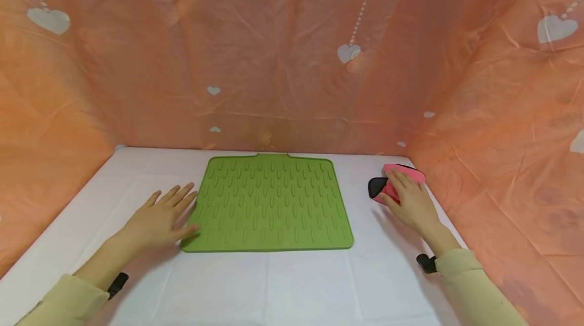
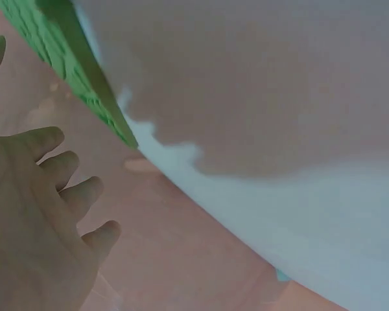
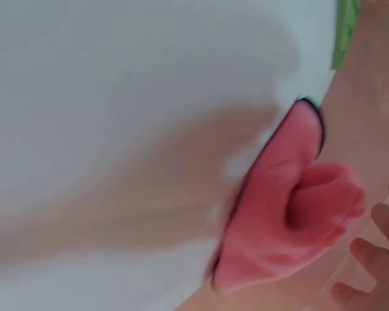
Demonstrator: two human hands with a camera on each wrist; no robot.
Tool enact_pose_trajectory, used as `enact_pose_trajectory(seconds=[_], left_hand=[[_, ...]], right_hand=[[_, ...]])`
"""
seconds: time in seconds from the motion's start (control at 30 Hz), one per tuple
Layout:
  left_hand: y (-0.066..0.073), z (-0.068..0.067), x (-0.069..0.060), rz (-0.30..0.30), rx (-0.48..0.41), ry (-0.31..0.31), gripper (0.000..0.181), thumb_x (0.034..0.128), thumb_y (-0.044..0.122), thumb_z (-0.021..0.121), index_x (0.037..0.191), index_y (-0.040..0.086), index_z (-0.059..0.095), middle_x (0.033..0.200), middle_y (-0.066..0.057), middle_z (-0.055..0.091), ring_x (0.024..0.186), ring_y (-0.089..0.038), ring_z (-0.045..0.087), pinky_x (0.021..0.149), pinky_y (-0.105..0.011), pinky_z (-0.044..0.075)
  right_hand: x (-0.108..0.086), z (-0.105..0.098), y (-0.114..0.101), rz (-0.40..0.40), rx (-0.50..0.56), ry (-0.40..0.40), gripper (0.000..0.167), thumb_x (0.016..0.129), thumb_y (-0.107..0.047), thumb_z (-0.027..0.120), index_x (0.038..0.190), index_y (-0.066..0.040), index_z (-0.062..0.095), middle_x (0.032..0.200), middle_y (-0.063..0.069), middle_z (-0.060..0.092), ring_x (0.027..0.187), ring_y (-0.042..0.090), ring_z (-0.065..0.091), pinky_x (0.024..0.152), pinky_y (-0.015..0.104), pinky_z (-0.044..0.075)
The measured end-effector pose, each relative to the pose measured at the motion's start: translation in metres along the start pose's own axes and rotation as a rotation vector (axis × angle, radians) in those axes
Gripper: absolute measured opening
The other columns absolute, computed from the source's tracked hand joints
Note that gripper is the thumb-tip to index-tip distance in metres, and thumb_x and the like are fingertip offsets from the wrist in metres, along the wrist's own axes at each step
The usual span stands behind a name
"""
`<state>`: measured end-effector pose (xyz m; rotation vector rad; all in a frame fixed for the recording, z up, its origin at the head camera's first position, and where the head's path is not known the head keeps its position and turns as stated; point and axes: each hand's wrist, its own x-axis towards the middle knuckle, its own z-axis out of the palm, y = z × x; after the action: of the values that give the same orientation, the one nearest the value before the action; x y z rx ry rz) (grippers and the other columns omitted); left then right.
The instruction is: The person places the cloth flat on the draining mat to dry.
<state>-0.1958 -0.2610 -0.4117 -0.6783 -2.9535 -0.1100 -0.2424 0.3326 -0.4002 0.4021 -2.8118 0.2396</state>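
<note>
Left hand [image 1: 157,222], fingers spread, by the green mat [image 1: 274,204]; right hand [image 1: 414,205], fingers spread, above the pink cloth [image 3: 269,220].

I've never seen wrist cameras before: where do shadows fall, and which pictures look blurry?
Head view: clearest, with soft shadows beside both forearms on the white surface; left wrist view: hazy, a broad wavy-edged shadow on that surface, left fingers dim; right wrist view: hazy too, a brownish shadow reaching toward the soft-edged pink item.
</note>
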Motion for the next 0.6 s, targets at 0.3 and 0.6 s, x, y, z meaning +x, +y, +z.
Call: enact_pose_trajectory(seconds=[0.3,0.6], left_hand=[[0.011,0.013,-0.012,0.055,-0.027,-0.011,0.094,0.0897,0.069,0.067,0.152,0.001,0.05,0.16,-0.019,0.043,0.143,-0.047,0.043,0.111,-0.073,0.033],[0.012,0.015,-0.014,0.063,-0.036,-0.042,0.092,0.0925,0.068,0.064,0.152,0.0,0.049,0.159,-0.021,0.045,0.142,-0.047,0.044,0.111,-0.071,0.033]], right_hand=[[-0.01,0.003,0.018,-0.053,0.006,-0.077,0.069,0.096,-0.026,0.075,0.152,0.003,0.047,0.159,0.029,0.038,0.142,0.054,0.038,0.107,0.069,0.041],[0.005,0.015,0.024,-0.109,0.064,-0.136,0.066,0.095,-0.025,0.077,0.151,-0.001,0.051,0.155,0.03,0.041,0.141,0.057,0.037,0.108,0.069,0.041]])
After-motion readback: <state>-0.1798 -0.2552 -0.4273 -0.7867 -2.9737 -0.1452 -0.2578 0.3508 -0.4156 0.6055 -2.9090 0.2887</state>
